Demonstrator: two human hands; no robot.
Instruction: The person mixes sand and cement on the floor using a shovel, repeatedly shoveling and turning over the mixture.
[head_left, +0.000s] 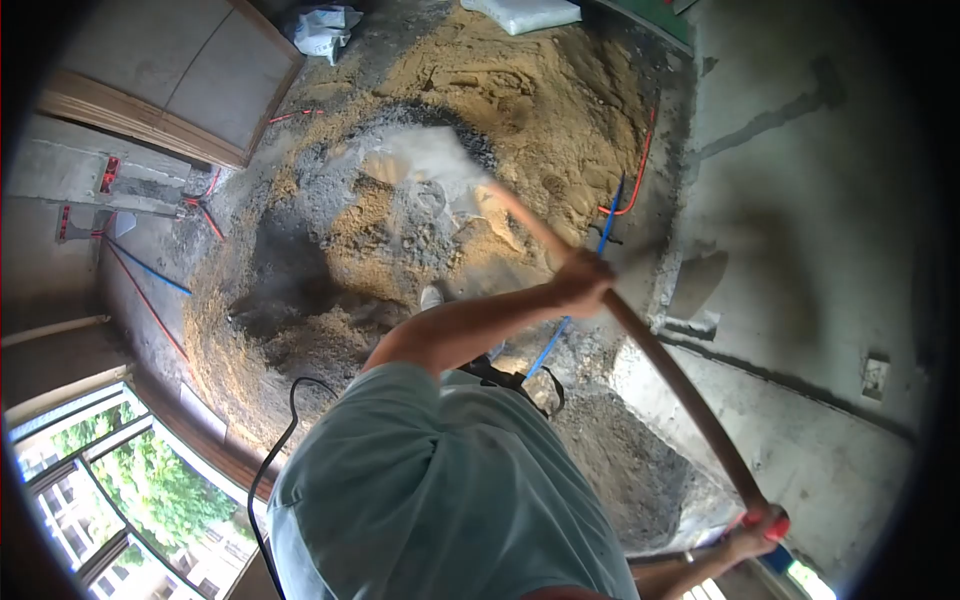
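Over the heap of tan sand [540, 100] and grey material [410, 235], in the head view, a long-handled shovel [690, 390] slants from upper left to lower right, its blurred blade [430, 152] at the heap. The left hand [583, 282] has its fingers closed around the middle of the handle, its bare forearm reaching across the body from the sleeve. The right hand [758, 532] is wrapped around the handle's far end, by a red part [777, 525], its forearm low at the bottom edge.
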